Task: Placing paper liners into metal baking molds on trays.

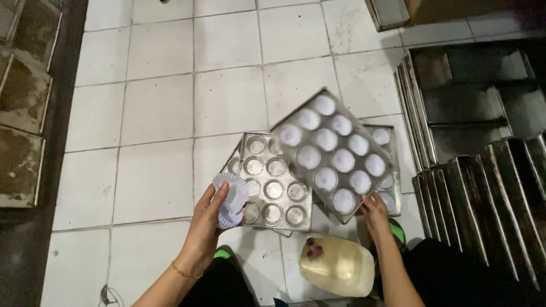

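White paper liners (230,199) and lined tray (333,153) in closed hands.

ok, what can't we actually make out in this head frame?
- Right hand: fingers hidden under the lifted tray, so its grip is unclear.
- Lower tray: mostly covered by the lifted one.
- Jug: far end hidden by the right forearm.
- Left hand: liner count in the paper cup stack too small to tell.

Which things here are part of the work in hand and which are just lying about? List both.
In use:
left hand holding a stack of white paper liners
right hand lifting the lined muffin tray
empty muffin tray on the floor

Lying about:
cream plastic jug
stacked loaf tins
dirty trays at far left
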